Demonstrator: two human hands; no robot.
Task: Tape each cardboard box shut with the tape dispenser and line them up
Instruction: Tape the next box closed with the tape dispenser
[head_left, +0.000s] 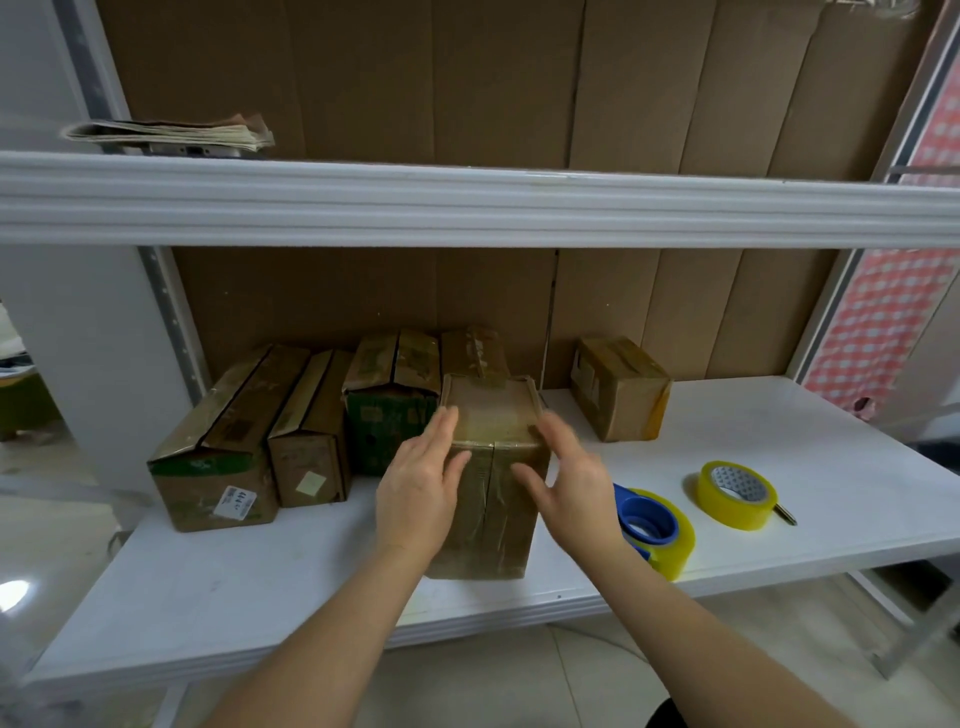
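On the lower shelf (779, 467), head view: one upright cardboard box (491, 483) at near centre, long axis vertical, glossy tape over its top and down the front seam. Left hand (421, 478) lies flat against its left face, fingers straight, nothing gripped. Right hand (571, 483) sits at its right edge, fingers spread and relaxed, blurred; contact cannot be told. Box lies directly between both hands, equally near each. Left and far: row of boxes (311, 431), touching. Far right, apart: single box (618, 387). Near right: tape dispenser (652, 525) just beside the right wrist; spare tape roll (735, 493) further right. Judged next: slide the box left into the row.
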